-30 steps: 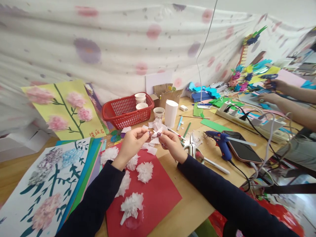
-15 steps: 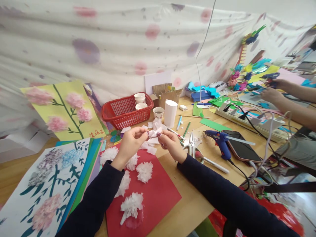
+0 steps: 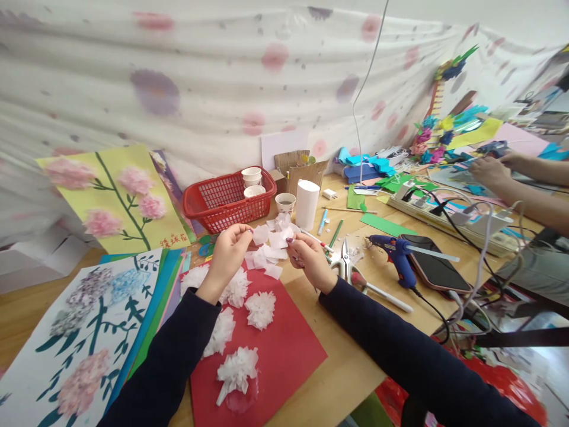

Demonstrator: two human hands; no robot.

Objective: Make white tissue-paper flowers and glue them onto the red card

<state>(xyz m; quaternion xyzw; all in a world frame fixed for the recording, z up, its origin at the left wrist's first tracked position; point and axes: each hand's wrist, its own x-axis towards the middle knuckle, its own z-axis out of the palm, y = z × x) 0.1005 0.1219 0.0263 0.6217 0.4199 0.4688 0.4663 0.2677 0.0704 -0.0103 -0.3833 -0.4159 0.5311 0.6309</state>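
My left hand (image 3: 227, 256) is closed in a pinch, with a small square of white tissue paper (image 3: 261, 235) at its fingertips. My right hand (image 3: 312, 260) pinches another tissue paper piece (image 3: 279, 239) by its edge. A gap separates the two hands. Loose tissue squares (image 3: 262, 256) lie on the table just behind and below them. Beneath my hands is a sheet of red card (image 3: 284, 350) bearing several ruffled white paper flowers (image 3: 261, 310). A clear pinkish patch (image 3: 243, 400) shows by the lowest flower.
Scissors (image 3: 345, 261), a blue glue gun (image 3: 398, 258) and a phone (image 3: 438, 264) lie to the right, before a power strip (image 3: 448, 216). Behind stand a red basket (image 3: 208, 204), a paper cup (image 3: 285, 203) and a white roll (image 3: 306, 204). Another person's hands (image 3: 493, 169) work at far right.
My hands have drawn apart, the left one moving leftward. The tissue bunched between them now shows as separate pieces, one at each hand. The other person's hands shifted slightly.
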